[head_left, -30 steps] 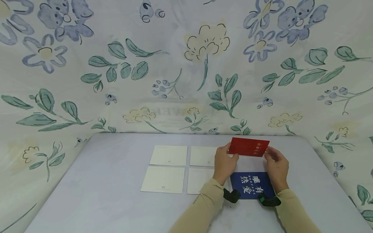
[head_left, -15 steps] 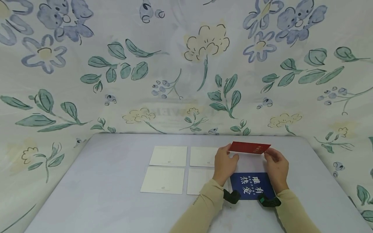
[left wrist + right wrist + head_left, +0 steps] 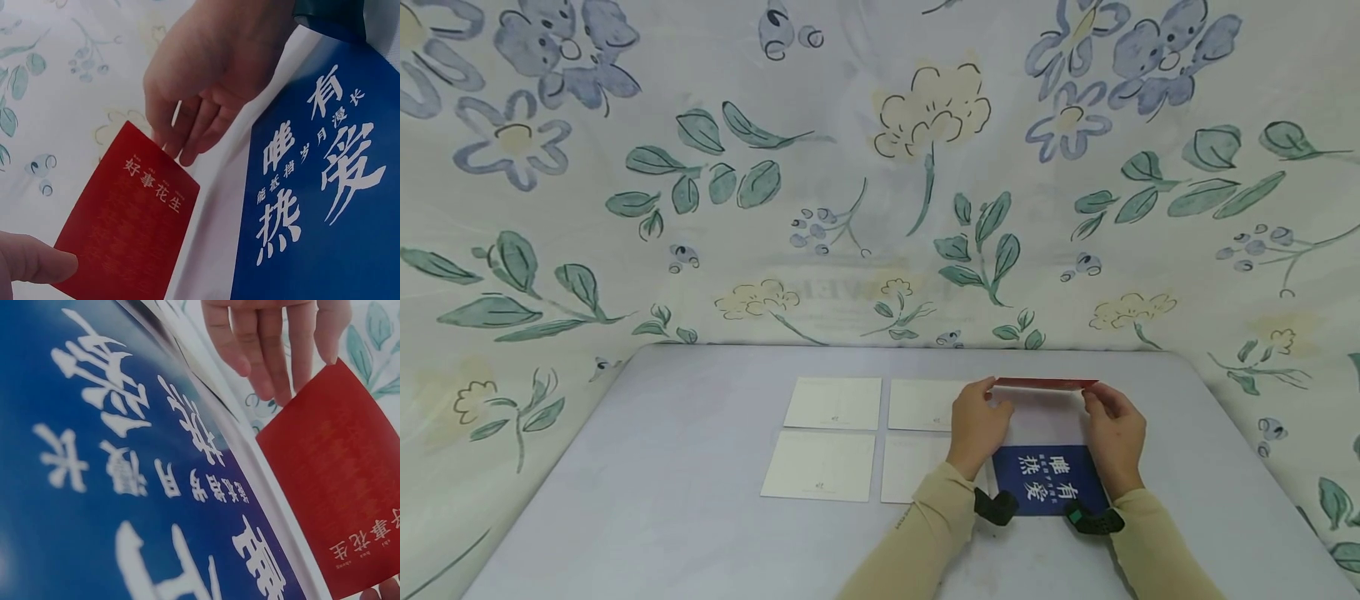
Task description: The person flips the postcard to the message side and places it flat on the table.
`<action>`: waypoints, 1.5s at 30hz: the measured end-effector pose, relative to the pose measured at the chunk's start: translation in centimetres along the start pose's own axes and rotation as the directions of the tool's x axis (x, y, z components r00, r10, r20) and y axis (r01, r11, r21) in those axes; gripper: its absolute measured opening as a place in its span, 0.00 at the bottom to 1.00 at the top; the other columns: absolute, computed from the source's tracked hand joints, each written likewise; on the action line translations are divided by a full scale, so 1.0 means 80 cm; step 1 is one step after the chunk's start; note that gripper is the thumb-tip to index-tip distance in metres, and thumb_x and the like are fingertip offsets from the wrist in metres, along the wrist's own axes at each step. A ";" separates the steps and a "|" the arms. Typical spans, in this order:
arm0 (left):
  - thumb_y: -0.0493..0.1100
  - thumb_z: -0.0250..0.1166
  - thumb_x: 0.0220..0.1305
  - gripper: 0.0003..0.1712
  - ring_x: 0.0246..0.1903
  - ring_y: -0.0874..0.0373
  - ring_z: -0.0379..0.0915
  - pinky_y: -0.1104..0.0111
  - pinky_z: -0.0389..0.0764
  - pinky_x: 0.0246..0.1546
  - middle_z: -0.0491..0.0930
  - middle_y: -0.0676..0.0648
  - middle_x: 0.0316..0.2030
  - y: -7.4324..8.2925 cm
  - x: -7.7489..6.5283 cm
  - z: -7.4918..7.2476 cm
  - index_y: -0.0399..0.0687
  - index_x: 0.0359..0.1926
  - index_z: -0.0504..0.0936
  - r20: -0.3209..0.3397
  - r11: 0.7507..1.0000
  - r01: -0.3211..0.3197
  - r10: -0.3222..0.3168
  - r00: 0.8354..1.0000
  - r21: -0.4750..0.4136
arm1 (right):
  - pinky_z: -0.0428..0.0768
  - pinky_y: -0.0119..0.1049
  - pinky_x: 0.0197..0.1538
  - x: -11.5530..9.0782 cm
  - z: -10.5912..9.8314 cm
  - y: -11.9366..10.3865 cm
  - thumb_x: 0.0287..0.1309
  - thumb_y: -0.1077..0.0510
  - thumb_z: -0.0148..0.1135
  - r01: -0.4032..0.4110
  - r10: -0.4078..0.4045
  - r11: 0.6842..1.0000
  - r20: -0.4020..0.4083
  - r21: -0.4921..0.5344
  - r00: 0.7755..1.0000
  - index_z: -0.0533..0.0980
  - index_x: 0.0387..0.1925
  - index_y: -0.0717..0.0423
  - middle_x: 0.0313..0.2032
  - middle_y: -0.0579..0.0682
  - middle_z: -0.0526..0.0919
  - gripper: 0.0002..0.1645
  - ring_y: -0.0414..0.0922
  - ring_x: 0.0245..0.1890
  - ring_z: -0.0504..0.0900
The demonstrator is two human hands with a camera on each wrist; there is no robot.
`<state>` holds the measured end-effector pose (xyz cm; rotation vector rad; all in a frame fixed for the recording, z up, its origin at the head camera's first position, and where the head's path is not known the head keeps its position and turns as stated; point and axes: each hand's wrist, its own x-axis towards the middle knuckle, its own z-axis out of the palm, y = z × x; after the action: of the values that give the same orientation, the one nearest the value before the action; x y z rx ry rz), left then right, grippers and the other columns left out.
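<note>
A red card (image 3: 1047, 384) with white Chinese characters is held up off the table between both hands, seen almost edge-on in the head view. My left hand (image 3: 979, 425) pinches its left end; in the left wrist view the thumb (image 3: 40, 259) presses on the red face (image 3: 131, 219). At the opposite end, my right hand (image 3: 1116, 433) grips the card's edge with its fingertips. Below, between the wrists, a blue card (image 3: 1051, 477) with large white characters lies on the table, its lower corners partly hidden by the dark wrist cameras.
Several white cards lie in two rows left of the hands, such as the front left one (image 3: 818, 467); my left hand and sleeve cover part of the right-hand ones. The pale table (image 3: 662, 467) ends at a floral-patterned cloth (image 3: 850, 267) behind.
The red card has tilted from showing its printed face to nearly edge-on in the head view, its far edge dropping. Both hands have stayed almost in place.
</note>
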<state>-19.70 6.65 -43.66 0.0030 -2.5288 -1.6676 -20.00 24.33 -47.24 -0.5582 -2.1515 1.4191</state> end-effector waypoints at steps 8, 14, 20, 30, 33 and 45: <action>0.42 0.61 0.57 0.23 0.46 0.51 0.75 0.61 0.76 0.43 0.78 0.43 0.47 0.000 0.001 -0.002 0.38 0.53 0.77 -0.005 1.000 -0.001 0.001 1.000 0.019 | 0.73 0.21 0.39 0.000 0.001 -0.001 0.64 0.54 0.52 0.006 -0.006 1.000 -0.002 0.000 1.000 0.78 0.47 0.58 0.44 0.54 0.82 0.16 0.32 0.37 0.77; 0.48 0.60 0.60 0.23 0.45 0.52 0.76 0.61 0.76 0.42 0.79 0.43 0.46 -0.002 0.002 -0.001 0.38 0.52 0.78 -0.016 1.000 -0.001 0.001 1.000 0.019 | 0.74 0.22 0.40 0.000 0.001 -0.003 0.64 0.53 0.52 0.027 -0.027 0.999 0.009 0.018 1.000 0.77 0.48 0.59 0.44 0.54 0.82 0.17 0.33 0.38 0.78; 0.54 0.54 0.65 0.25 0.44 0.52 0.76 0.60 0.76 0.43 0.80 0.43 0.44 -0.007 0.005 0.001 0.39 0.50 0.80 -0.038 1.000 -0.006 0.006 0.999 -0.021 | 0.77 0.26 0.45 -0.001 -0.001 -0.002 0.67 0.49 0.47 0.058 -0.060 0.995 0.016 0.079 0.998 0.77 0.48 0.61 0.44 0.56 0.81 0.22 0.36 0.42 0.79; 0.49 0.56 0.64 0.20 0.44 0.52 0.77 0.59 0.76 0.44 0.83 0.46 0.40 -0.011 0.006 0.001 0.39 0.45 0.83 -0.076 0.999 -0.012 0.009 0.997 -0.033 | 0.76 0.27 0.47 -0.001 -0.002 -0.001 0.69 0.46 0.42 0.056 -0.062 0.983 0.031 0.175 0.998 0.77 0.47 0.63 0.45 0.57 0.81 0.27 0.36 0.44 0.79; 0.47 0.58 0.63 0.18 0.42 0.52 0.76 0.61 0.76 0.42 0.82 0.45 0.39 -0.010 0.005 0.000 0.38 0.46 0.82 -0.078 1.000 -0.011 0.009 0.997 -0.027 | 0.76 0.27 0.47 -0.002 -0.002 -0.001 0.67 0.42 0.42 0.056 -0.062 0.984 0.031 0.171 0.998 0.77 0.47 0.63 0.45 0.58 0.81 0.30 0.36 0.44 0.79; 0.44 0.59 0.61 0.17 0.39 0.53 0.77 0.63 0.76 0.38 0.83 0.45 0.38 -0.007 0.003 -0.002 0.36 0.46 0.82 -0.068 0.999 -0.028 0.026 0.997 -0.026 | 0.76 0.29 0.49 -0.001 -0.002 -0.001 0.67 0.42 0.45 0.018 -0.023 0.989 0.033 0.146 0.999 0.76 0.51 0.62 0.49 0.56 0.78 0.29 0.38 0.46 0.79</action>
<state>-19.93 6.27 -44.11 0.0225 -2.4471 -1.6620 -19.81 24.34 -47.10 -0.4583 -2.0524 1.5700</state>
